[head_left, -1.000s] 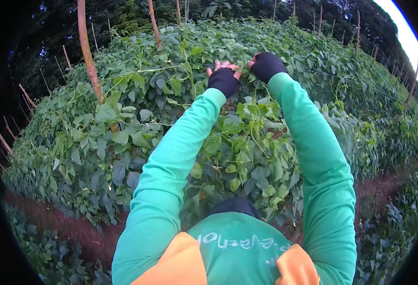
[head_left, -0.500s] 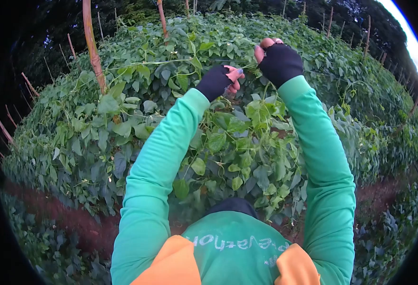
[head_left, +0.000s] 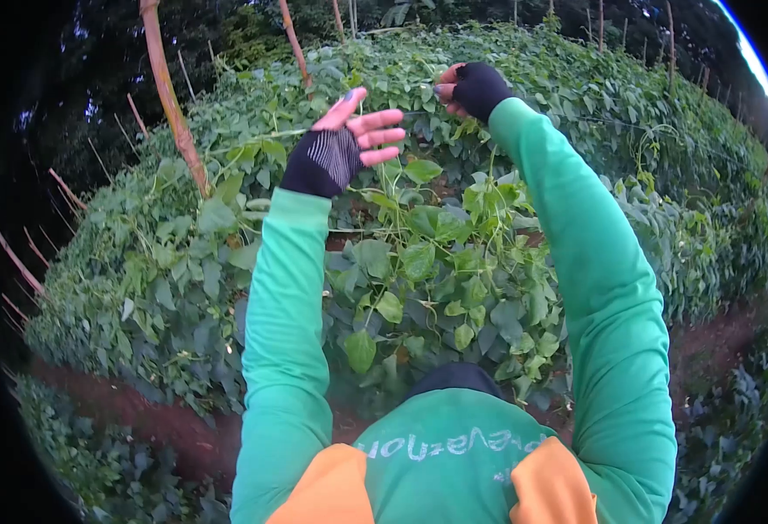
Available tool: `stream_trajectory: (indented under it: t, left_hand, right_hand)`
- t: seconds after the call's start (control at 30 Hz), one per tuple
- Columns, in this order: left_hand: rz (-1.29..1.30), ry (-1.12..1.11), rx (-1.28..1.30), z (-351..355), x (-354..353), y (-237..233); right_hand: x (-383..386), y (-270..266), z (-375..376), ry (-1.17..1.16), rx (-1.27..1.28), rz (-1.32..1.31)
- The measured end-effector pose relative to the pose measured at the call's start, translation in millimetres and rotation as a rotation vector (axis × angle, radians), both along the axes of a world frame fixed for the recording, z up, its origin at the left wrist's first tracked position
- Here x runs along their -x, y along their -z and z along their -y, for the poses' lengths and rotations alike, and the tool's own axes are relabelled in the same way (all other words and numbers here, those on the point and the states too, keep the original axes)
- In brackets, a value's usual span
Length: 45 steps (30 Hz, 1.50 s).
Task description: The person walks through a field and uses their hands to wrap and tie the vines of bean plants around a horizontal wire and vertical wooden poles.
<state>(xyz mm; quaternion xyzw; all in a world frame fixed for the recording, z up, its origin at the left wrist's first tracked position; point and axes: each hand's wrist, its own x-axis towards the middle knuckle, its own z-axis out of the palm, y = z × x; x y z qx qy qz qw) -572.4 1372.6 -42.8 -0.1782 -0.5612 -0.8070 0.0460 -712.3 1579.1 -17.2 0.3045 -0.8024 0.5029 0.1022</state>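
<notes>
My left hand (head_left: pixel 342 148), in a black fingerless glove, is raised over the climbing vines with its fingers spread and nothing held in it. To its right, my right hand (head_left: pixel 474 89), gloved the same way, has its thumb and fingers pressed together at the top of the foliage. What sits in that pinch is too small to make out. A thin line shows faintly between the two hands. Below them hang leafy green vines (head_left: pixel 436 227) with broad leaves and thin twining stems.
A thick wooden stake (head_left: pixel 174 100) stands left of my left hand, and a thinner stake (head_left: pixel 296 45) rises behind it. Several more poles stand along the rows. Reddish bare soil (head_left: pixel 157 409) runs along the foot of the vines, with low plants (head_left: pixel 96 450) at lower left.
My left hand has moved left, away from my right hand, and its fingers have opened. My right hand has shifted slightly left and up, fingers still together. The view has turned a little.
</notes>
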Motion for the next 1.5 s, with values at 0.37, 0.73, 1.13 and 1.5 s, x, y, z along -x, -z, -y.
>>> stream_trajectory:
  t: [0.37, 0.73, 1.13, 1.5]
  left_hand:
    - [-0.732, -0.662, 1.107, -27, 76, 72]
    - [-0.156, -0.077, 0.006, 32, 19, -14]
    - [-0.408, -0.407, 0.822, -21, 36, 60]
    - [-0.091, -0.310, 0.457, 0, 42, 54]
  right_hand:
    - [1, -27, 55, -0.023, -1.234, -0.400]
    - [-20, -10, 48, -0.079, -0.500, -0.517]
    - [-25, -32, 88, 0.139, -1.042, -0.364]
    - [-19, -8, 41, -0.085, -0.732, -0.227]
